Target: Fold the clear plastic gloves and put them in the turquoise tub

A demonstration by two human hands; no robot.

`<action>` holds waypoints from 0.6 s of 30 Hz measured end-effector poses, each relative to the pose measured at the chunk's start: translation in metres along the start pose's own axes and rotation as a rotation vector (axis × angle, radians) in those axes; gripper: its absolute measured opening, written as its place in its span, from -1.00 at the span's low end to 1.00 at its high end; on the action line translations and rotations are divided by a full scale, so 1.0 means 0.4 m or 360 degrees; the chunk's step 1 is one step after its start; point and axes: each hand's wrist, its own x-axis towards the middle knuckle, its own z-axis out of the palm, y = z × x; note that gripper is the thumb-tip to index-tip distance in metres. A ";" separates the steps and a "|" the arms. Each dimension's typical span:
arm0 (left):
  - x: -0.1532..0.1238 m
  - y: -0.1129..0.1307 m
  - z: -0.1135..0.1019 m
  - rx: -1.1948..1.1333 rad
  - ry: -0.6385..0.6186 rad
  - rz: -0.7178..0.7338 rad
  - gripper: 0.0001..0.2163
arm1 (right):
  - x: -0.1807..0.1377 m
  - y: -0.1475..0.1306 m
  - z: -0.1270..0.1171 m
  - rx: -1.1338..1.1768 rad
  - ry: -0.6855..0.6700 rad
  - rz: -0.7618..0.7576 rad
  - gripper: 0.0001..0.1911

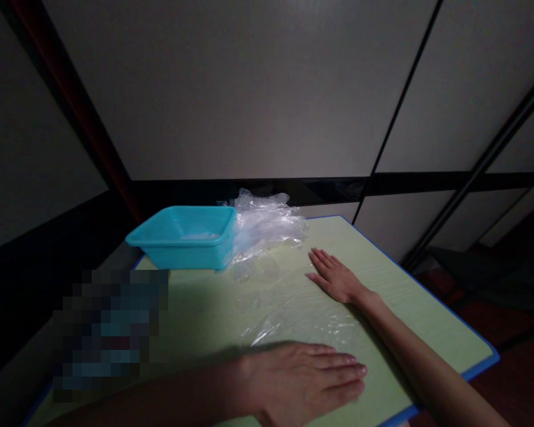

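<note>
A clear, thin plastic bag or sheet (293, 317) lies spread over the table; its exact outline is hard to make out. My left hand (305, 379) rests flat across its near edge, fingers stretched out to the right. Farther off on the right, my right hand (336, 277) is laid flat with its fingers spread, at the far right part of the plastic. Neither hand grips anything. Behind them a heap of crumpled clear plastic (267, 222) sits at the table's far side, beside a turquoise basin (187, 255).
The light green table (418, 320) has a blue edge. A pixelated area covers its left side, so what lies there cannot be told. Pale cabinet panels (249, 89) with dark strips rise just behind the table. A dark piece of furniture (485, 279) stands at the right.
</note>
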 end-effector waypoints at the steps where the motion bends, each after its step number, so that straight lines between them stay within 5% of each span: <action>1: -0.002 0.002 0.000 -0.0045 -0.0010 -0.0049 -0.41 | 0.000 0.001 -0.001 0.0002 -0.0005 0.0000 -0.25; 11: -0.004 0.004 0.008 -0.0072 -0.0121 -0.0002 -0.36 | 0.000 0.028 -0.007 0.0032 0.0070 -0.0047 -0.32; 18: -0.012 0.011 0.006 0.0320 -0.0014 0.0198 -0.46 | -0.029 0.063 -0.042 0.0075 0.0373 0.0254 -0.46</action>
